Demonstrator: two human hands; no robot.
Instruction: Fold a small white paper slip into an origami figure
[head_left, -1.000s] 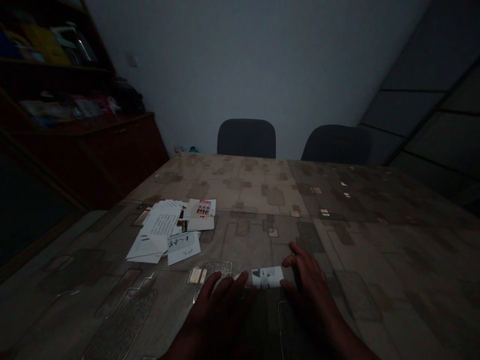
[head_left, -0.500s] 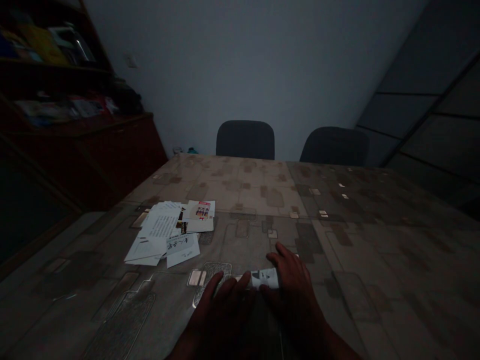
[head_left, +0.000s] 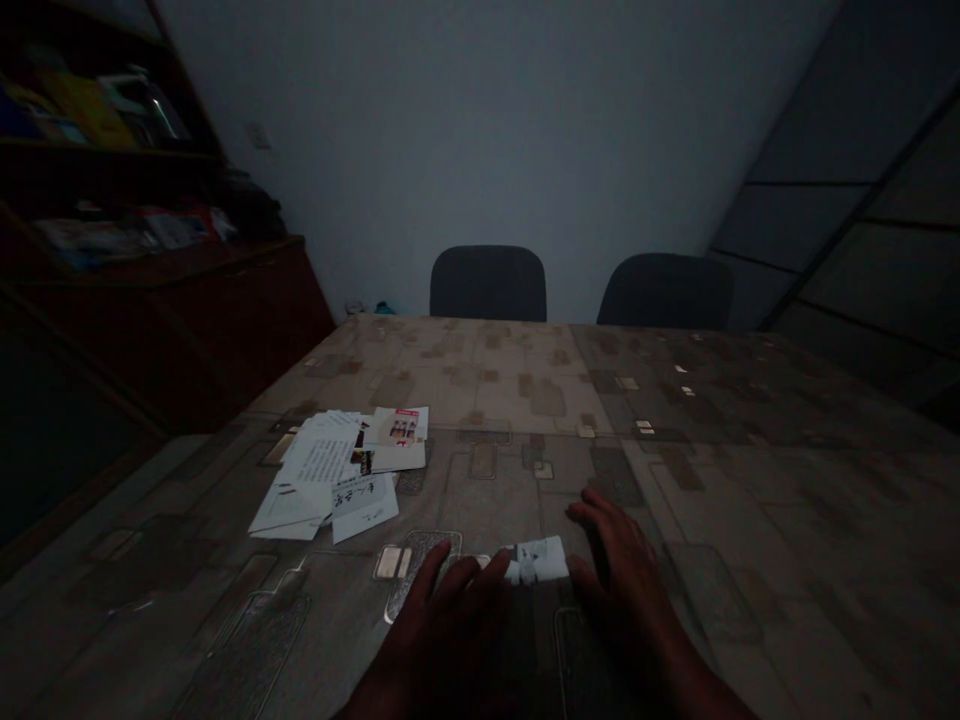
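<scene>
A small white folded piece of paper [head_left: 541,560] with grey print lies in front of me at the near part of the table. My left hand [head_left: 457,610] rests over its left end, fingers stretched out and apart, the index fingertip touching the paper. The left thumb is lost in shadow. Just off the paper's right end is my right hand [head_left: 619,575], open, with thumb and fingers apart and nothing between them. To the left, a loose pile of printed papers and cards [head_left: 319,465] is spread out, with a red-topped picture card [head_left: 403,428] on top.
The table [head_left: 480,375] has a patterned cover with shiny patches. Two dark chairs [head_left: 487,283] stand at its far side by the wall. A dark red cabinet [head_left: 240,310] with filled shelves is at the left. The room is dim.
My right hand has let go of the folded paper's right end and moved right, its fingers opening. My left hand stays on the left end. The view has shifted slightly.
</scene>
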